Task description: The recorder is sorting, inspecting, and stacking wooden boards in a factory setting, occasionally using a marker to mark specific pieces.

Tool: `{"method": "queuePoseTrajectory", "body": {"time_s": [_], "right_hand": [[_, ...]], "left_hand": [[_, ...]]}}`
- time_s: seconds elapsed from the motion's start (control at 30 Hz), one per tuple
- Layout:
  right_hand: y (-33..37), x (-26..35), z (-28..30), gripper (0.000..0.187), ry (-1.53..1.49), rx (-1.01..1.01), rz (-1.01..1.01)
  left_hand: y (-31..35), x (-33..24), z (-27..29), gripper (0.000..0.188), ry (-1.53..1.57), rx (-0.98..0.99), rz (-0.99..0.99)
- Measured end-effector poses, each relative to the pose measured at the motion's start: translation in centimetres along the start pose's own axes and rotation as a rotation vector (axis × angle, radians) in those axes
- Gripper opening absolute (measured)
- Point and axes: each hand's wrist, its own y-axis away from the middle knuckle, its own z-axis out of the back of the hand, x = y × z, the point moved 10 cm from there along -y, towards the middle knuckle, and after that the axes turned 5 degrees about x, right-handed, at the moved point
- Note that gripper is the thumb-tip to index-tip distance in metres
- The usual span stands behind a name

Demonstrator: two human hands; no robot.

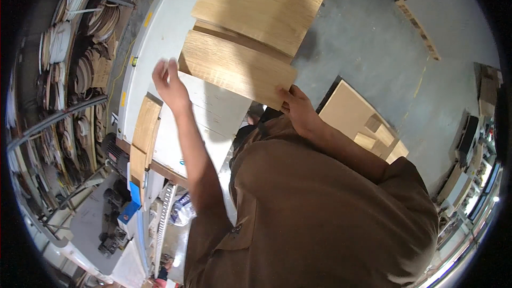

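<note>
A wood-grain board [234,66] lies across the white work surface, its near edge toward my body. My right hand [300,109] is closed on the board's near right corner, fingertips over its top face. My left hand [172,86] is raised just off the board's left end, fingers apart and slightly blurred, with nothing in it. Beyond lies a larger wood-grain panel [261,5], and a narrow wooden strip [242,40] shows in the gap between the two.
Narrow wood-grain strips [143,133] lie at the left edge of the work surface. Racks of coiled edge-banding rolls [85,69] stand along the left. On the floor to the right is a panel [349,109] with small wooden offcuts [376,136]. A large box-like panel piece [448,18] stands far right.
</note>
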Motion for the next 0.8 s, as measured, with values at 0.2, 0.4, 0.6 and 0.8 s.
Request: {"method": "queuePoseTrajectory", "body": {"time_s": [0.2, 0.4, 0.6, 0.8], "right_hand": [[0.0, -0.8, -0.9, 0.054, -0.064, 0.048, -0.05], [-0.5, 2.2, -2.1, 0.053, -0.066, 0.132, -0.034], [-1.2, 3.1, -2.6, 0.061, 0.01, 0.146, -0.124], [-0.1, 3.3, -2.8, 0.073, 0.081, 0.162, -0.2]], "left_hand": [[12.5, 3.7, -6.1, 0.059, 0.366, 0.153, 0.563], [12.4, 0.1, -10.5, 0.068, 0.334, 0.238, 0.495], [10.7, -0.5, -10.6, 0.081, 0.193, 0.271, 0.39], [-0.4, -2.2, -4.6, 0.09, -0.394, 0.111, -0.068]]}}
